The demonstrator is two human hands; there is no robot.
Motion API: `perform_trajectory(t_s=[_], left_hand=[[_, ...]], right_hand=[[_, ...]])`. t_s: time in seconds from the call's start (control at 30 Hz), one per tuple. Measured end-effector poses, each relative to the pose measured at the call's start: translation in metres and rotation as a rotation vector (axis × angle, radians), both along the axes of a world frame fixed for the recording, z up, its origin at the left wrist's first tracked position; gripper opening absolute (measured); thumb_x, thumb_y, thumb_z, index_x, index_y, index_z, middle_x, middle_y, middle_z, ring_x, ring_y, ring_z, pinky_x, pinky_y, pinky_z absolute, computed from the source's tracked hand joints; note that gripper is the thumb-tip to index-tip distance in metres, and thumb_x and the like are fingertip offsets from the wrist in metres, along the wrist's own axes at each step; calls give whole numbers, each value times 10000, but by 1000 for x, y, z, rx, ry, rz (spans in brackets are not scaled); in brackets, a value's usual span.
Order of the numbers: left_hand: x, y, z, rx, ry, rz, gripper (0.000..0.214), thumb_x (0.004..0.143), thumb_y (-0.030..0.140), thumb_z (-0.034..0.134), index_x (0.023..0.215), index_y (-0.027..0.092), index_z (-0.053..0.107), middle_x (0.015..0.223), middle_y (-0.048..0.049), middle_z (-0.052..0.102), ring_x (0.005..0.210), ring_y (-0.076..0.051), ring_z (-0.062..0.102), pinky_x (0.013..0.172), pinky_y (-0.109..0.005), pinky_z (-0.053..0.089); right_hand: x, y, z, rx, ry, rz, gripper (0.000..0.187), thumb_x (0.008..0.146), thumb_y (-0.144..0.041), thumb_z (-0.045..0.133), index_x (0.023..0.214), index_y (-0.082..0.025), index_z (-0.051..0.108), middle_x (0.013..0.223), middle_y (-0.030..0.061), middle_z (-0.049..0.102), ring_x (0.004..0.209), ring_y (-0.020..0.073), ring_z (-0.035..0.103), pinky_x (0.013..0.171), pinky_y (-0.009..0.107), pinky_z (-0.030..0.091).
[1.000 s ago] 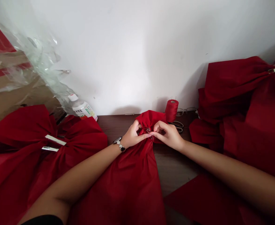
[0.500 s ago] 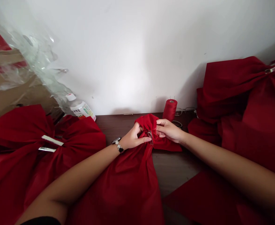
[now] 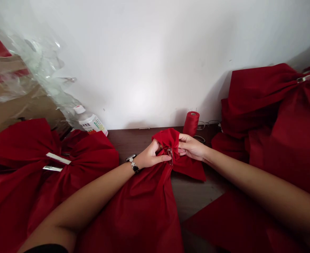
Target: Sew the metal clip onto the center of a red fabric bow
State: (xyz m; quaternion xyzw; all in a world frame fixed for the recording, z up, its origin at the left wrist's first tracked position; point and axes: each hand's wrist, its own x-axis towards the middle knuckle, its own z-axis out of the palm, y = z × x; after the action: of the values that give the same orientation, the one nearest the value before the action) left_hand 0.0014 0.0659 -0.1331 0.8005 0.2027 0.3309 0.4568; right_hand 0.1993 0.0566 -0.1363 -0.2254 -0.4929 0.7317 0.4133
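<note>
A length of red fabric [image 3: 146, 203] lies on the dark wooden table [image 3: 133, 138], gathered into a bunch at its far end. My left hand [image 3: 151, 156], with a watch on its wrist, pinches the gathered neck of the fabric from the left. My right hand [image 3: 191, 147] grips the same bunch from the right, fingers closed. A small metal clip [image 3: 170, 153] sits on the gathered fabric between the two hands. A red thread spool [image 3: 191, 123] with pins stuck in its top stands just behind my right hand.
A gathered red fabric piece with silver clips [image 3: 55, 162] lies at the left. More red fabric [image 3: 273, 116] is heaped at the right. A plastic bottle [image 3: 90, 121], clear wrapping and a cardboard box [image 3: 9, 95] stand at the left wall. Spectacles [image 3: 209, 123] lie behind the spool.
My right hand has shifted from in front of the bunch to its right side. The far flap of fabric has spread out lower on the right. The left hand has held its grip.
</note>
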Motion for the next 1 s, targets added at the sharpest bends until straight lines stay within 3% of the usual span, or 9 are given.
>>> perform_trajectory(t_s=[0.33, 0.53, 0.67, 0.83, 0.97, 1.0], left_hand=[[-4, 5, 4, -83, 171, -82, 440, 783, 459, 651, 1105, 160, 621, 1134, -96, 668, 1124, -275, 594, 1034, -419, 423], [-3, 2, 5, -35, 210, 19, 438, 746, 434, 689, 1065, 144, 610, 1078, -95, 682, 1074, -286, 614, 982, -422, 461], [-3, 2, 1, -29, 233, 106, 518, 722, 433, 712, 1118, 139, 556, 1176, -125, 639, 1143, -308, 577, 1011, -458, 432], [-5, 4, -5, -52, 196, 80, 605, 737, 393, 705, 1219, 127, 453, 1288, -161, 558, 1236, -306, 503, 1078, -477, 360], [-4, 5, -8, -78, 131, 103, 624, 765, 400, 683, 1260, 137, 406, 1300, -159, 530, 1299, -319, 423, 1109, -497, 307], [-3, 6, -8, -73, 107, 95, 629, 775, 395, 676, 1276, 142, 393, 1322, -156, 512, 1315, -315, 402, 1122, -491, 287]], right_hand=[[0, -1, 3, 30, -42, 22, 426, 638, -405, 802, 816, -142, 518, 501, -90, 417, 403, 13, 289, 414, 160, 193], [2, 4, 1, 114, -114, -23, 407, 662, -401, 787, 806, -126, 525, 553, -40, 548, 418, 41, 445, 404, 155, 284], [4, 7, 1, 144, -150, -49, 389, 654, -344, 799, 810, -127, 516, 552, -30, 582, 418, 57, 491, 391, 150, 316], [2, 5, 4, 1, -128, -81, 360, 670, -312, 783, 833, -125, 522, 598, -13, 615, 449, 92, 581, 391, 150, 386], [-2, 3, 17, -175, -228, -247, 63, 846, -132, 556, 799, -115, 518, 721, 43, 669, 494, 91, 625, 406, 147, 439], [-2, 2, 23, -191, -282, -283, 83, 867, -91, 496, 790, -110, 519, 764, 62, 681, 507, 87, 632, 401, 142, 440]])
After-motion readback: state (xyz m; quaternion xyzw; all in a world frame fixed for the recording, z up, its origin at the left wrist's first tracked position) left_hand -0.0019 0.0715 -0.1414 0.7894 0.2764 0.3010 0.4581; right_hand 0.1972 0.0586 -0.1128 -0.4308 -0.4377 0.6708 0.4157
